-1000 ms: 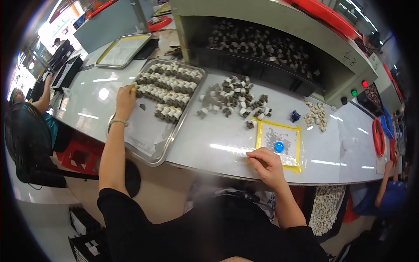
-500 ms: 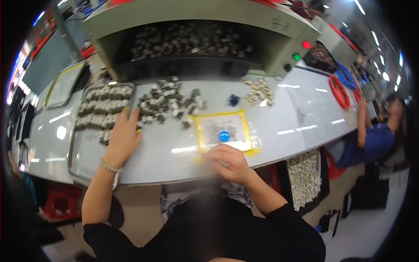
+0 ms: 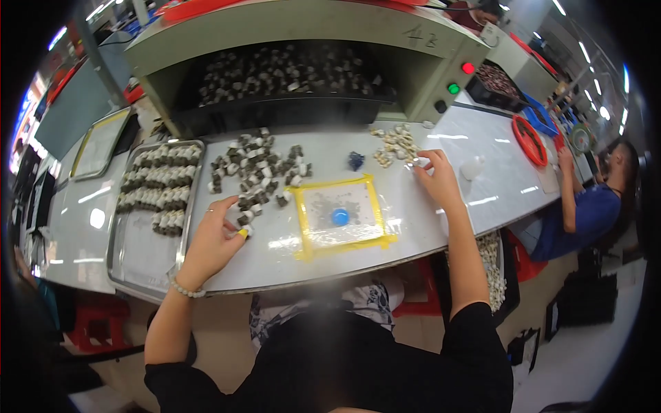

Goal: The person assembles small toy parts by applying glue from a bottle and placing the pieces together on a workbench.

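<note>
My left hand (image 3: 212,239) reaches to the near edge of a loose pile of small grey-and-white parts (image 3: 258,165). Its thumb and fingers are apart beside a few of these parts, and a yellow cover sits on one fingertip. My right hand (image 3: 438,180) is at the right edge of a pile of small cream parts (image 3: 396,146). Its fingertips pinch together there on something whitish, too small to make out. Between the hands lies a sheet framed in yellow tape (image 3: 375,210), bearing dark smudges and a round blue piece (image 3: 340,217).
A metal tray (image 3: 148,265) at left holds rows of grey-and-white parts. Behind stands a pale green machine (image 3: 420,96) with a part-filled black bin (image 3: 289,103). A dark blue cluster (image 3: 356,161), a small white bottle (image 3: 473,168) and a red basket (image 3: 529,141) stand on the table. A co-worker (image 3: 585,213) sits at right.
My right hand has moved from the taped sheet's near edge up and right to the cream parts. My left hand has left the tray's rows and come right and nearer, to the loose grey-and-white parts.
</note>
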Available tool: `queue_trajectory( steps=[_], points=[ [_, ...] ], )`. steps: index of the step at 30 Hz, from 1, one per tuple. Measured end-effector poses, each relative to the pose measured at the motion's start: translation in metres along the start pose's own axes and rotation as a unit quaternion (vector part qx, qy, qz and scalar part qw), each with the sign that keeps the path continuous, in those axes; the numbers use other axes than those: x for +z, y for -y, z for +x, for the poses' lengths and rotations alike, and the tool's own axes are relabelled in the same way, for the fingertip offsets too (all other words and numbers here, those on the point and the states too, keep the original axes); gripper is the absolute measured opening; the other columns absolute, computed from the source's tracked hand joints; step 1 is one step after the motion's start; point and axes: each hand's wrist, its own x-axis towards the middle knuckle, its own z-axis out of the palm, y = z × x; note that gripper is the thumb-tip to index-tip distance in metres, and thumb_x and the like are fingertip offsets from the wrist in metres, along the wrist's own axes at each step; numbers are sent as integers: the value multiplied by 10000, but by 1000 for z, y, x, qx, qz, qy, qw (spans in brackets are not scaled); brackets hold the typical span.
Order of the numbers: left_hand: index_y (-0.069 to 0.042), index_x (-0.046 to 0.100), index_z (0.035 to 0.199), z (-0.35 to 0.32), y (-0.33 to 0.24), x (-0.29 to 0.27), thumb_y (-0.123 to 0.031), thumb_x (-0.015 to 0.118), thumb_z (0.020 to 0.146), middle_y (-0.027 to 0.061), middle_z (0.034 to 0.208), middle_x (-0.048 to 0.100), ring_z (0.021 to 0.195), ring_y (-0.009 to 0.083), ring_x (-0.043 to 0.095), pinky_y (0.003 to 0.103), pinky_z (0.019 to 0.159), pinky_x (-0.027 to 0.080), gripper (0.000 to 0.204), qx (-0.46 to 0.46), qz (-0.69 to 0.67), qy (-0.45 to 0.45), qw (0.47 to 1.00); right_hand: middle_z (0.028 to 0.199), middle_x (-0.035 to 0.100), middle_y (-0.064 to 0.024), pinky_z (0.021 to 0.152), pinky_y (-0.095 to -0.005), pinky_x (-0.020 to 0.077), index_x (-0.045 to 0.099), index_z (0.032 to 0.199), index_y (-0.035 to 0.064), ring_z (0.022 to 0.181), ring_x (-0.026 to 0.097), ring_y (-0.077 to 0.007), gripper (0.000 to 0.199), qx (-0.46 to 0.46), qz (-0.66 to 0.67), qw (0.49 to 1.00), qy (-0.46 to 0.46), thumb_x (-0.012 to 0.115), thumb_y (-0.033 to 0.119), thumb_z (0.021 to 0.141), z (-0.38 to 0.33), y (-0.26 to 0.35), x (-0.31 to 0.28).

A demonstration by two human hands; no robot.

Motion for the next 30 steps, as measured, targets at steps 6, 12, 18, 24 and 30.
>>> queue_trajectory(
  steps=[6,12,18,24,30],
  points=[
    [-22,491,1217,-27,0,13,-37,625,724,159,1133,496,881,254,559,344,735,481,511,0,-20,-80,997,974,555,-112,718,-356,479,612,1035,44,781,595,-250,235,-2,-69,996,61,590,57,802,11,-5,12],
    [-32,556,1096,-27,16,48,-42,632,717,163,1100,505,915,314,548,390,813,459,387,130,103,-174,971,921,564,-53,794,-258,464,573,1117,-7,870,617,-187,233,-12,233,972,30,503,14,896,-12,17,21],
    [-4,539,935,-15,37,63,-41,612,689,174,964,527,904,338,525,405,777,464,260,156,158,-127,967,951,583,-54,835,-263,463,560,1105,-26,904,615,-159,205,71,421,894,135,529,38,912,-55,65,29],
    [-29,541,932,-37,17,47,-132,647,696,151,939,529,860,323,535,402,760,464,278,85,40,-138,986,947,601,-83,811,-319,447,593,1044,-13,904,559,-205,250,-47,193,971,132,595,-20,794,-67,83,30],
    [-41,552,963,-37,25,68,-122,648,693,146,923,528,860,311,539,401,748,468,297,131,79,-189,970,932,558,-139,796,-370,435,617,1023,-6,872,527,-309,286,-166,-40,975,144,541,-58,753,-70,89,21]
  ],
)
